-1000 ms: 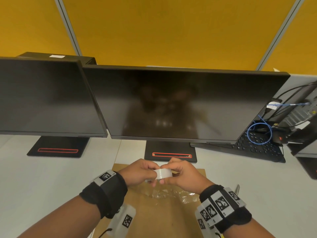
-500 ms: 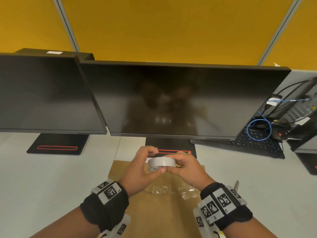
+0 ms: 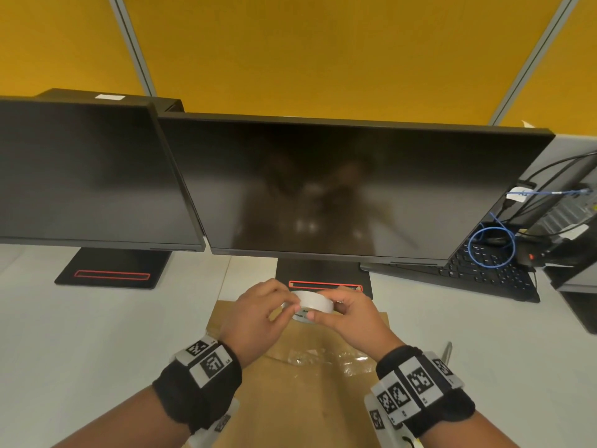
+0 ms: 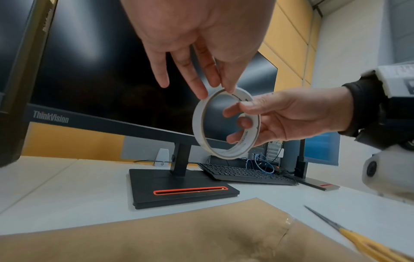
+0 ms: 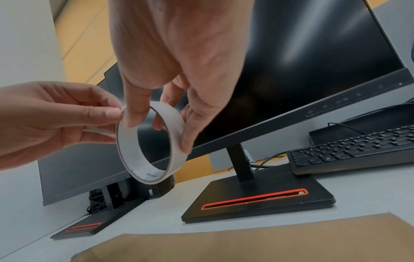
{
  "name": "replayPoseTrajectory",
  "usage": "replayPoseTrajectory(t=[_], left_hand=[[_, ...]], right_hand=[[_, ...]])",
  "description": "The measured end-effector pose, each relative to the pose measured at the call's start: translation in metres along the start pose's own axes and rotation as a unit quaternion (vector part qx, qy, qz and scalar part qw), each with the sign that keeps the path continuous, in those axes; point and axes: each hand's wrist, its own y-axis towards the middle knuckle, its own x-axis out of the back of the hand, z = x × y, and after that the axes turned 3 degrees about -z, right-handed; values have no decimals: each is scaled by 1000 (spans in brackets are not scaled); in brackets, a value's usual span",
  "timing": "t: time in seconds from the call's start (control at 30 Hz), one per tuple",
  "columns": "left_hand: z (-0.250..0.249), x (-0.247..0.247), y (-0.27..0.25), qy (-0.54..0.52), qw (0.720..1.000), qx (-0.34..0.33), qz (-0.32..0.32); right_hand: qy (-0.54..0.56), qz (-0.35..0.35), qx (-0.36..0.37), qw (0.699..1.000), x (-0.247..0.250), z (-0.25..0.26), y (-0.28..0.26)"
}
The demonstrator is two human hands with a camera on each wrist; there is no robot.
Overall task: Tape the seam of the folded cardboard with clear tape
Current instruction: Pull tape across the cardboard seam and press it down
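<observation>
My right hand (image 5: 170,74) grips the tape roll (image 5: 150,141); my left hand (image 5: 56,117) pinches its free end. Risk: the end slips back and resticks, or the tape wrinkles over the cardboard (image 3: 300,399).

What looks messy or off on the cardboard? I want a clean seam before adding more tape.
A crumpled patch of clear tape lies wrinkled and bunched across the seam of the brown folded cardboard, not flat. Nothing else there looks damaged.
</observation>
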Motion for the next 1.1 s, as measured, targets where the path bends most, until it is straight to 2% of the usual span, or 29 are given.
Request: replayPoseTrajectory(t=[0.1, 0.23, 0.37, 0.5, 0.6, 0.7, 1.0, 1.1], left_hand=[[0, 1, 3, 51, 997, -56, 18], [-1, 1, 5, 121, 987, -96, 45], [-2, -1, 5, 177, 974, -132, 43], [-1, -3, 4, 196, 968, -141, 69], [-4, -2, 3, 151, 979, -129, 42], [-4, -1, 5, 85, 991, -87, 48], [-3, 3, 8, 64, 994, -92, 17], [-3, 4, 8, 71, 992, -101, 37]], right_hand=[[-38, 10, 4, 999, 0, -3, 0], [-58, 12, 3, 998, 0, -2, -1], [-55, 19, -7, 998, -1, 0, -2], [-50, 32, -16, 998, -1, 1, -4], [-33, 26, -14, 999, 1, 3, -4], [-2, 20, -7, 1000, 4, 5, -3], [50, 53, -3, 997, 3, 11, -8], [39, 49, -1, 998, 4, 10, -10]])
